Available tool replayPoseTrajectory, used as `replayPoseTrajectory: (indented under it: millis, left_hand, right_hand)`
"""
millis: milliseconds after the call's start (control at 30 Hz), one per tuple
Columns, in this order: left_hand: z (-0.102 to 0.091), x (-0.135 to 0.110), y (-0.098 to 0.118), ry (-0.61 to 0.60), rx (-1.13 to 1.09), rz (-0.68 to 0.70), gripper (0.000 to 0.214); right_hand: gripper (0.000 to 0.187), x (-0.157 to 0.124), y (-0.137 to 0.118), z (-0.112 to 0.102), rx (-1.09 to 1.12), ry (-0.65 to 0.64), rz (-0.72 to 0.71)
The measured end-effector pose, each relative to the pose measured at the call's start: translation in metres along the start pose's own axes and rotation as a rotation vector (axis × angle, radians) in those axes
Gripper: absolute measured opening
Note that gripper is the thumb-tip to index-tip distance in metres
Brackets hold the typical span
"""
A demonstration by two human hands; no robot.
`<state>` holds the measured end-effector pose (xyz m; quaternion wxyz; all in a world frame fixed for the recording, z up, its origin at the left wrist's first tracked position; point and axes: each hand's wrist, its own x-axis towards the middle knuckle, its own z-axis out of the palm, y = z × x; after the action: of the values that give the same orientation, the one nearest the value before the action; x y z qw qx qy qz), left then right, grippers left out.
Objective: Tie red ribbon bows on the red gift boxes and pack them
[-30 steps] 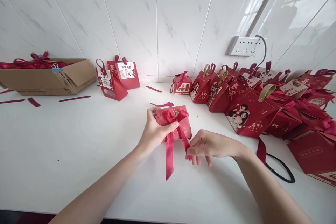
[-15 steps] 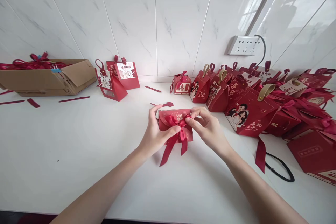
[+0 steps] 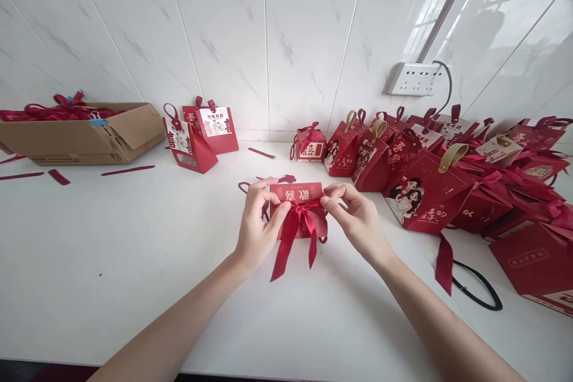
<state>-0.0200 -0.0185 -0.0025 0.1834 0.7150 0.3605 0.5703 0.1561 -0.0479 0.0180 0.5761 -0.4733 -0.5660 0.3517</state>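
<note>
A small red gift box [image 3: 298, 192] with gold lettering lies in front of me on the white table. Across it runs a shiny red ribbon [image 3: 292, 242] tied in a bow, its two tails hanging toward me. My left hand [image 3: 259, 218] pinches the bow's left loop between thumb and fingers at the box's left side. With thumb and fingertips closed, my right hand [image 3: 351, 210] grips the right loop at the box's other edge. A dark red cord [image 3: 244, 187] shows beyond my left fingers, and another bit of cord pokes out at the box's lower right.
Many red gift boxes [image 3: 425, 191] crowd the right side. A black loop [image 3: 481, 283] lies before them. At the left stands a cardboard box [image 3: 85, 140] of red ribbons, with a few red boxes [image 3: 190, 146] beside it. A power strip [image 3: 416, 79] is on the tiled wall.
My left thumb has moved from the knot out to the left loop. The bow's loops are pulled out sideways, and more of the box's lettering shows.
</note>
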Motion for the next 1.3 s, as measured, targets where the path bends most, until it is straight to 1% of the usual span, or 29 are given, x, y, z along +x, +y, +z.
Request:
replayPoseTrajectory:
  millis: [167, 267, 333, 400, 467, 533, 600, 700, 733, 767, 833, 900, 933, 967, 1033, 1100, 1133, 1233, 1300]
  left_hand:
    - [-0.001, 0.000, -0.001, 0.028, 0.041, 0.049, 0.016]
    - [-0.002, 0.001, -0.003, 0.037, 0.016, 0.085, 0.015]
    - [-0.003, 0.001, -0.003, 0.035, 0.001, 0.098, 0.015]
    - [-0.003, 0.002, -0.003, 0.030, -0.009, 0.085, 0.016]
    - [-0.004, 0.003, -0.003, 0.028, -0.013, 0.044, 0.016]
    - [-0.004, 0.003, -0.003, 0.013, -0.022, 0.002, 0.015]
    - [-0.004, 0.003, -0.004, -0.019, -0.029, -0.022, 0.016]
    - [-0.002, 0.002, -0.004, -0.057, -0.020, -0.038, 0.030]
    - [-0.001, 0.002, -0.004, -0.062, -0.022, -0.052, 0.033]
    - [0.000, 0.001, -0.004, -0.067, -0.033, -0.073, 0.035]
    - [0.000, 0.002, -0.004, -0.069, -0.070, -0.160, 0.043]
    - [-0.004, 0.006, -0.005, -0.069, -0.096, -0.296, 0.056]
    - [-0.007, 0.010, -0.006, -0.084, -0.105, -0.371, 0.057]
    - [-0.011, 0.014, -0.007, -0.121, -0.115, -0.451, 0.053]
    - [-0.021, 0.022, -0.010, -0.236, -0.135, -0.601, 0.040]
    - [-0.030, 0.029, -0.012, -0.335, -0.172, -0.708, 0.037]
    - [-0.034, 0.032, -0.013, -0.355, -0.186, -0.743, 0.038]
    - [-0.043, 0.038, -0.016, -0.332, -0.164, -0.795, 0.036]
    - [-0.046, 0.040, -0.020, -0.269, -0.157, -0.817, 0.032]
  right_hand:
    - [0.023, 0.000, -0.002, 0.000, 0.003, 0.035, -0.011]
    - [0.023, 0.000, -0.003, 0.000, 0.080, 0.029, 0.015]
    - [0.026, 0.001, -0.002, 0.000, 0.148, 0.005, 0.050]
    - [0.030, 0.002, -0.001, -0.001, 0.179, -0.022, 0.087]
    - [0.032, 0.004, -0.001, -0.001, 0.166, -0.022, 0.099]
    - [0.034, 0.003, -0.001, -0.002, 0.099, 0.019, 0.075]
    - [0.032, 0.001, -0.002, -0.003, -0.068, 0.023, 0.055]
    - [0.039, -0.004, -0.004, -0.002, -0.413, -0.098, 0.056]
    - [0.040, -0.005, -0.005, -0.001, -0.488, -0.131, 0.061]
    - [0.040, -0.006, -0.005, -0.001, -0.529, -0.143, 0.065]
    - [0.037, -0.005, -0.006, -0.001, -0.530, -0.132, 0.079]
    - [0.032, -0.003, -0.006, -0.003, -0.504, -0.148, 0.100]
    - [0.029, -0.001, -0.006, -0.005, -0.490, -0.159, 0.114]
    - [0.027, 0.001, -0.006, -0.007, -0.466, -0.170, 0.136]
    - [0.023, 0.006, -0.004, -0.012, -0.353, -0.175, 0.211]
    - [0.020, 0.011, -0.002, -0.018, -0.166, -0.158, 0.304]
    - [0.020, 0.013, -0.001, -0.021, -0.064, -0.143, 0.333]
    - [0.023, 0.020, 0.003, -0.029, 0.200, -0.047, 0.336]
    - [0.024, 0.024, 0.004, -0.035, 0.364, 0.035, 0.327]
